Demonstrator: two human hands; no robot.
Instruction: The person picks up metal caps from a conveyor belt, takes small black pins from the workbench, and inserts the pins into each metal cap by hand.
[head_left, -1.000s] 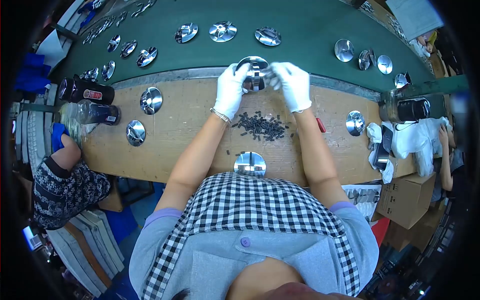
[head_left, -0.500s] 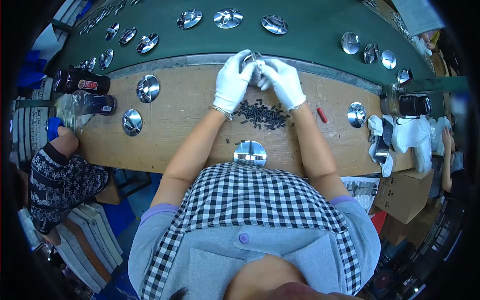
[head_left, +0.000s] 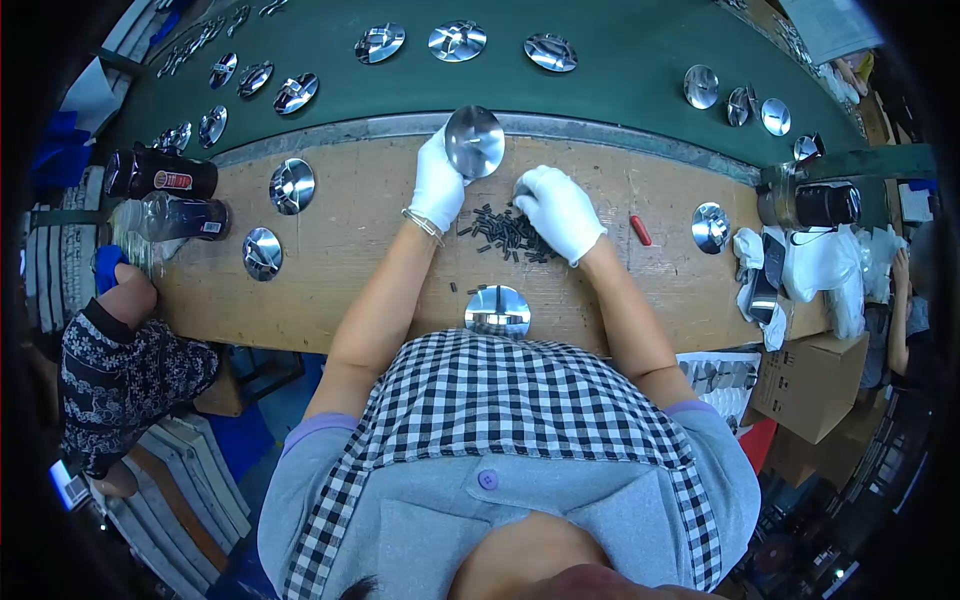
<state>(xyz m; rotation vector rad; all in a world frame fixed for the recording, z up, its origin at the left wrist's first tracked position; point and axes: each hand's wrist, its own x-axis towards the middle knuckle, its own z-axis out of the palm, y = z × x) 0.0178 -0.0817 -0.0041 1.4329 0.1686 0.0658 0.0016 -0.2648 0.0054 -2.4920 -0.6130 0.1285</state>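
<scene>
My left hand, in a white glove, is closed on a shiny round metal disc over the back edge of the cardboard-covered bench. The disc's smooth face shows and hides some of the fingers. My right hand, gloved too, is lowered at the right side of a pile of small black pieces. Its fingers are curled together, and whether a piece is between them I cannot make out. Another metal disc lies on the bench close to the checkered apron.
Two metal discs lie at the bench's left, near dark jars. A red object and one disc are at the right. Several discs stand on the green surface behind. People sit at both sides, one with a patterned garment.
My hands have moved apart. The left one now shows the disc's smooth face, while the right one has come down to the black pieces.
</scene>
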